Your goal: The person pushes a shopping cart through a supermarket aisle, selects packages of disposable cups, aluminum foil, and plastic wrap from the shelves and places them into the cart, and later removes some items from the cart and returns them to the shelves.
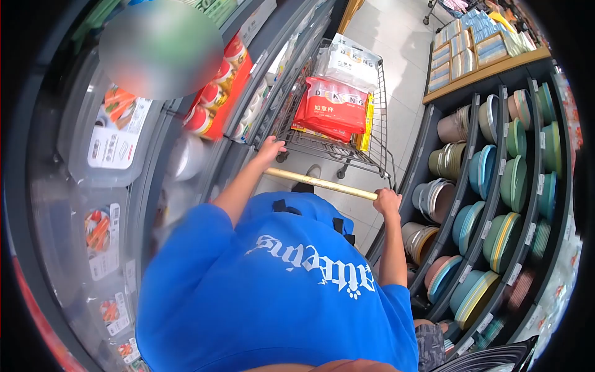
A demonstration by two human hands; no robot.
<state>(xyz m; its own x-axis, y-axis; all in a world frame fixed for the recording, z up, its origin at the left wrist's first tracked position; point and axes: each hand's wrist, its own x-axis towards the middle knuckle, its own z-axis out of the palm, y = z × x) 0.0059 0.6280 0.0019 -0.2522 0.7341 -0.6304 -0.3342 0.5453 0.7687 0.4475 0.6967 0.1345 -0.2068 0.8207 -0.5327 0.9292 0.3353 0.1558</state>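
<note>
Shelves (455,208) of plastic boxes (80,142) and bowls (515,182) flank our cart (334,150), pointing ahead; our left hand (271,151) grips its near left corner, right hand (387,202) its crosswise handle (319,182).

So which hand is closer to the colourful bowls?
Right. The right hand is at the end of the yellow handle nearest the bowls; the left hand is by the other end, farther away.

L hand (271,150) by handle (322,183), R hand (388,203) gripping it, red pkg (334,108) in cart (364,163), bowls (481,171) shelved R
</note>
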